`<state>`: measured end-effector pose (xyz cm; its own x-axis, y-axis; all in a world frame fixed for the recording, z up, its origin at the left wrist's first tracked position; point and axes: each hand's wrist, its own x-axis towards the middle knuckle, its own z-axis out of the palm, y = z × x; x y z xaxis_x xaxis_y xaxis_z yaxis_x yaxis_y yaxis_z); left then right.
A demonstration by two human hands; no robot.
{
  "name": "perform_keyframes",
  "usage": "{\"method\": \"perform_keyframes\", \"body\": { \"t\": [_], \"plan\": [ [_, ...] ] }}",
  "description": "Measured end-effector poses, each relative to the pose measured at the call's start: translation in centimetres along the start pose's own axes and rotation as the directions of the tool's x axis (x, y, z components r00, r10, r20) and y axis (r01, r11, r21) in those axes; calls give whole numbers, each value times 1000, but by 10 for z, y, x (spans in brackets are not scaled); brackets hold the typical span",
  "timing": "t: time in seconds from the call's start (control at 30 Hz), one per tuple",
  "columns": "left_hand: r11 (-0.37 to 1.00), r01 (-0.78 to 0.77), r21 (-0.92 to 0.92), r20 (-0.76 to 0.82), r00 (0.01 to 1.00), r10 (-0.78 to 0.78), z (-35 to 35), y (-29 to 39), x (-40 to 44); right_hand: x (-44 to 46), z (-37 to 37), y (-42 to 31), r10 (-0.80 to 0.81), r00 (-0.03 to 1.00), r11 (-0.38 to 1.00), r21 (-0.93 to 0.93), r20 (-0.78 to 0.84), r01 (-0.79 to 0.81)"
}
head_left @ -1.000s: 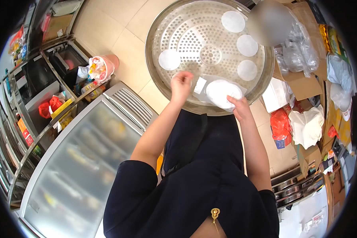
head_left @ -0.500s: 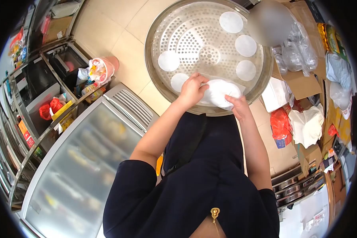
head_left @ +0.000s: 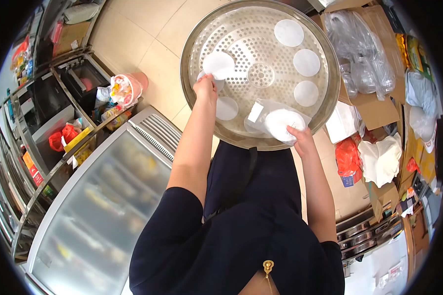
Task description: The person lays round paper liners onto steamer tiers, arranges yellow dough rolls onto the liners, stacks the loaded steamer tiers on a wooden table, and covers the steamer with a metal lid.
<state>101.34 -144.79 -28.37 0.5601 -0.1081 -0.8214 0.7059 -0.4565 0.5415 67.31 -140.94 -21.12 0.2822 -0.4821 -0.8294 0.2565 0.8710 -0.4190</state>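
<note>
A large round perforated metal steamer tray [head_left: 261, 44] lies in front of me. Several white paper rounds [head_left: 289, 33] are spread around its surface. My left hand [head_left: 205, 88] pinches a single paper round [head_left: 218, 65] by its near edge, over the tray's left side, where it partly covers another round lying there. In my right hand [head_left: 302, 141] is a clear plastic bag [head_left: 261, 115] with a stack of white paper rounds [head_left: 283, 123], held over the near edge of the tray.
A glass-topped freezer [head_left: 103, 206] stands at the left, with a pink bin [head_left: 137, 83] full of wrappers beyond it. To the right are an open cardboard box [head_left: 376, 109] of clear plastic containers [head_left: 364, 54], a red bag [head_left: 347, 156] and a white cloth or bag [head_left: 379, 156].
My left hand has moved from the bag to the tray's left side, carrying one paper round. My right hand keeps hold of the bag near the edge. The blurred patch at the upper right is gone.
</note>
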Motion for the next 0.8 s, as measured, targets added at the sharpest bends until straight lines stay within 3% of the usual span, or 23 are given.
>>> {"method": "perform_keyframes", "body": {
  "t": [0.17,0.3,0.4,0.43,0.5,0.57,0.63,0.67,0.7,0.8],
  "plan": [
    [994,2,-109,-99,995,-13,24,21,20,-3,-7,2,-10,1000,1000,-8,-14,10],
    [997,-19,-74,-143,990,9,29,30,30,-2,-6,4,-20,1000,1000,15,-14,20],
    [987,-160,-18,-123,980,157,22,27,15,-2,-2,5,-7,1000,1000,31,-3,7],
    [936,-329,124,-107,933,342,15,19,15,-2,1,4,1,1000,999,39,2,-1],
    [695,-614,374,6,751,661,-2,-3,10,1,6,2,3,1000,998,57,11,-4],
    [622,-656,427,281,750,598,-7,-3,-55,2,8,2,-1,1000,997,75,10,1],
    [719,-627,299,583,717,383,-13,-14,-100,5,10,2,7,1000,997,71,-2,-7],
    [674,-647,357,682,674,285,-14,-17,-118,6,11,1,10,1000,998,68,-5,-9],
    [618,-674,405,762,622,179,-14,-20,-129,6,13,0,5,1000,998,66,2,-6],
    [570,-756,321,843,503,193,-5,-36,-138,5,21,-6,-4,999,998,62,31,2]
  ]
}}
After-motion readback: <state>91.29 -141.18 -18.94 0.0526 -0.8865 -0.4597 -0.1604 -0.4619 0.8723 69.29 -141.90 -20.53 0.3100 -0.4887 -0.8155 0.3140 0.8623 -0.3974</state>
